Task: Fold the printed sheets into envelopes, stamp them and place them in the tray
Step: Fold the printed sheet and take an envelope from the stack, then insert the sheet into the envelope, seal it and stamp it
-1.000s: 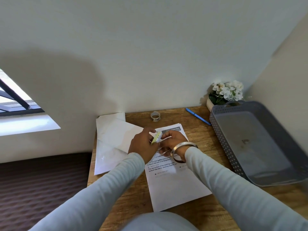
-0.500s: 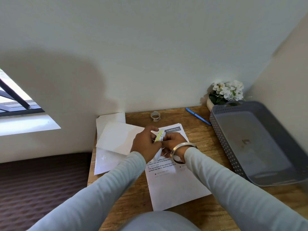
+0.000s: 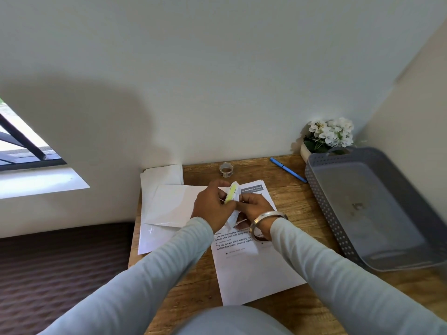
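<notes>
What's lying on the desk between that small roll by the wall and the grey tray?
A blue pen lies between the small roll and the grey tray; the head view shows it.

A small home office corner: a wooden desk point(image 3: 278, 180) set into the angle of plain white walls point(image 3: 217, 81); a window point(image 3: 21, 146) at the left; a pot of white flowers point(image 3: 330, 135) at the far right. A blue pen point(image 3: 287, 169), a tape roll point(image 3: 226, 169), loose paper point(image 3: 164, 176) and a grey tray point(image 3: 317, 189) lie on it.
</notes>
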Available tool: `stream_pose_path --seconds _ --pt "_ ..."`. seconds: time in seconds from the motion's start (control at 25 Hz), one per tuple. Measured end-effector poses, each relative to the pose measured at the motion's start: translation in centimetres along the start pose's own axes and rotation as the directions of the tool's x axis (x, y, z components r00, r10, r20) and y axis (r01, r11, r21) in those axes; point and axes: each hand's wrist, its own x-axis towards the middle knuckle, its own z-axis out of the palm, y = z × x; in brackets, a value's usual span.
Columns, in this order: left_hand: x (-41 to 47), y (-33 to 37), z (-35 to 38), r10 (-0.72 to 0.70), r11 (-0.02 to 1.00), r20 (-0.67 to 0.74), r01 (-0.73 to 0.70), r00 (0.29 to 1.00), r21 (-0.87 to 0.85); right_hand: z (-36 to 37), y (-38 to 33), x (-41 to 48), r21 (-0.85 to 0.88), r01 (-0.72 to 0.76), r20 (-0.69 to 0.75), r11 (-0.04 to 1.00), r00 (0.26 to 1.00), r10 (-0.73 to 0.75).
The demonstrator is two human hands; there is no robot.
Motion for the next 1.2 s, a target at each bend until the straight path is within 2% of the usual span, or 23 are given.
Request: stream_pose_path --seconds 0.08,0.12,0.16,0.24,0.32,0.4,0.48,0.56,0.68,0.76,0.84,0.96,1.08,1.2 --pt "0.3 0.3 -0.3 -0.077 0.975 0.070 0.090 0.995 -0.204 -0.3 0.0 -0.3 0.021 0.039 -0.008 0.999 0.999 -0.038" --pt "0.3 0.4 -0.4 -0.076 0.961 0.093 0.098 0.993 -0.259 -0.7 -0.2 -0.4 0.017 0.049 -0.025 0.999 0.999 -0.048" --pt "0.4 0.4 -0.7 -0.017 0.972 0.071 0.034 0.997 -0.232 -1.0 -0.4 -0.3 0.003 0.062 -0.038 0.998 0.997 -0.062" --pt "1.0 0.3 -1.5 0.191 0.981 -0.011 -0.190 0.982 0.030 -1.8 -1.4 -0.7 -0.028 0.104 -0.041 0.994 0.994 -0.105" --pt "2.2 0.7 -2.8 0.360 0.897 0.029 -0.354 0.933 0.266 -2.4 -2.7 -1.1 -0.086 0.192 -0.006 0.978 0.981 -0.193" --pt "3.7 1.5 -4.1 0.385 0.865 0.106 -0.398 0.917 0.304 -2.9 -4.3 -1.5 -0.117 0.304 0.020 0.945 0.953 -0.304" --pt "4.6 2.8 -5.5 0.377 0.889 0.104 -0.391 0.921 0.238 -3.2 -6.2 -2.0 -0.056 0.348 0.018 0.936 0.938 -0.347" --pt "5.1 4.0 -6.8 0.357 0.927 0.075 -0.363 0.931 0.095 -3.5 -7.8 -1.9 0.014 0.388 -0.029 0.921 0.921 -0.388" --pt "5.2 6.1 -8.4 0.373 0.923 -0.068 -0.377 0.926 -0.078 -4.1 -10.2 -2.3 0.243 0.398 -0.093 0.885 0.917 -0.387" --pt "4.9 7.1 -8.9 0.294 0.905 -0.140 -0.322 0.946 -0.276 -4.2 -10.5 -2.7 0.336 0.439 -0.098 0.833 0.896 -0.433" --pt "4.7 7.5 -8.9 0.207 0.852 -0.152 -0.255 0.966 -0.458 -4.0 -9.5 -2.9 0.205 0.567 -0.091 0.798 0.823 -0.561" --pt "4.4 7.7 -8.5 0.169 0.786 -0.143 -0.221 0.975 -0.577 -3.8 -8.5 -2.3 0.015 0.653 -0.102 0.757 0.754 -0.649" --pt "3.9 8.2 -8.3 0.192 0.743 -0.135 -0.233 0.972 -0.627 -4.1 -8.9 -2.3 0.054 0.667 -0.168 0.743 0.740 -0.651" --pt "3.4 8.1 -8.1 0.224 0.755 -0.117 -0.248 0.968 -0.607 -4.4 -8.6 -2.5 0.042 0.680 -0.183 0.732 0.725 -0.664"
